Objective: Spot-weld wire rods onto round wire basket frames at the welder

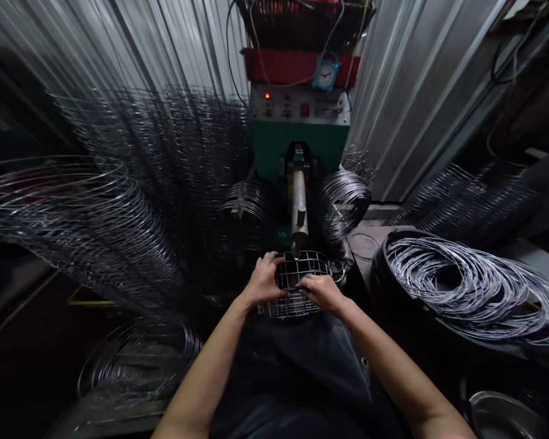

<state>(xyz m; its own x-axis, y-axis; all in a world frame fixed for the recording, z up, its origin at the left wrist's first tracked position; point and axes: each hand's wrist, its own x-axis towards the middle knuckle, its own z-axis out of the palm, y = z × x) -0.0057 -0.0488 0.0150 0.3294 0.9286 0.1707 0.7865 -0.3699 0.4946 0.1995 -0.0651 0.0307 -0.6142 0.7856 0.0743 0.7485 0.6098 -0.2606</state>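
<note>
Your left hand (263, 281) and right hand (322, 291) are closed, both gripping a wire grille (293, 308) directly beneath the spot welder's electrode (299, 210). Wire hoops (462, 286) lie piled to the electrode's right.

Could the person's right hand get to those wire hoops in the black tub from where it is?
Probably yes, with a sideways stretch. The right hand is on the wire grille, and nothing appears to stand between it and the wire hoops in the black tub, though it would likely have to let go first.

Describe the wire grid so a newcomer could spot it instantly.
Start at the green machine. Below its pale arm, the oval wire grid sits between the left hand and right hand; unlike the wire hoops nearby, it has crossed bars.
</note>
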